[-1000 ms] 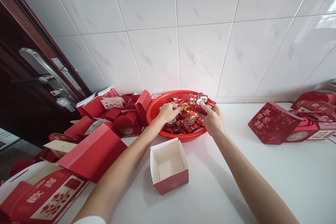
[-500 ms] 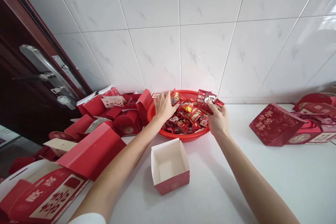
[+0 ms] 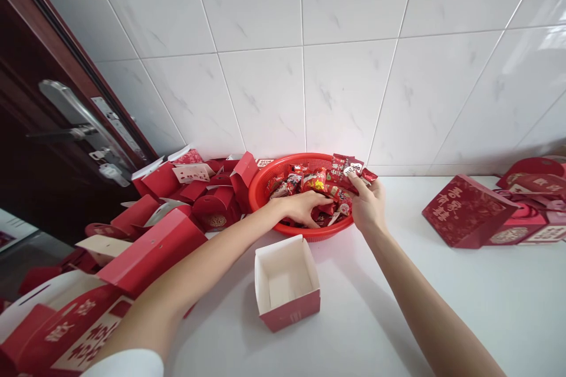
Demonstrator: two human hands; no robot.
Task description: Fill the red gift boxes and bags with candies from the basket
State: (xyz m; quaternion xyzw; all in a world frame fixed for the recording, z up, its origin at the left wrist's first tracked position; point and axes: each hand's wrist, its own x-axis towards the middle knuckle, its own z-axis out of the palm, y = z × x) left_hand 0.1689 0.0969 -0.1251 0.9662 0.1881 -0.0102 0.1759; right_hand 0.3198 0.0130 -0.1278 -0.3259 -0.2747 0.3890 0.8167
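A red plastic basket [image 3: 260,203] of wrapped candies [image 3: 315,180] stands against the wall. My left hand [image 3: 303,207] reaches into its near part, thumb and fingers closed around a small red-wrapped candy [image 3: 327,208]. At the basket's right rim my right hand [image 3: 369,200] pinches several red candy packets [image 3: 342,166], one with a white label. In front of the basket an open box [image 3: 289,312], red outside and white inside, sits upright with no candy in it.
Many red gift boxes [image 3: 152,253] crowd the left side, some with lids raised. More closed red boxes [image 3: 469,212] stand on the right of the white table [image 3: 354,324]. A dark door with a metal handle [image 3: 84,123] is at the far left. White tiles [image 3: 345,94] rise behind.
My left hand has moved from the basket's left side toward its near middle, uncovering candies at the left. My right hand stays in place with the packets.
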